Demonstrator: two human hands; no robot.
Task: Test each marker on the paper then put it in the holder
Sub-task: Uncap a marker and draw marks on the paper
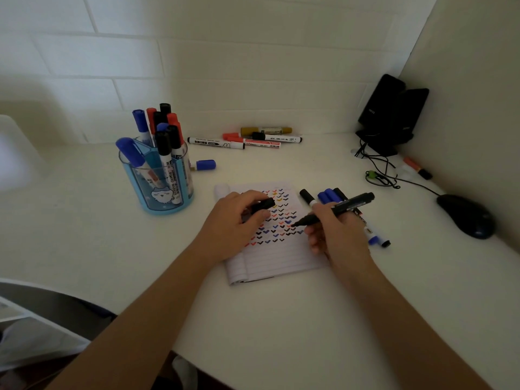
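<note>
My right hand (pixel 334 232) grips an uncapped black marker (pixel 342 207), its tip touching the lined paper (pixel 277 257) among rows of coloured check marks. My left hand (pixel 239 220) rests on the paper's left side and holds the marker's black cap (pixel 264 205). A blue transparent holder (pixel 157 178) at the left stands filled with several blue, red and black markers. Behind my right hand lies a cluster of blue and black markers (pixel 327 196). At the back lie several more markers (pixel 247 138), red, black and gold-capped.
A loose blue-capped marker (pixel 204 165) lies beside the holder. A black mouse (pixel 465 215) with its cable (pixel 382 175), a black stand (pixel 391 114) and an orange highlighter (pixel 416 168) occupy the right side, by the wall. The table's front edge runs across the lower left.
</note>
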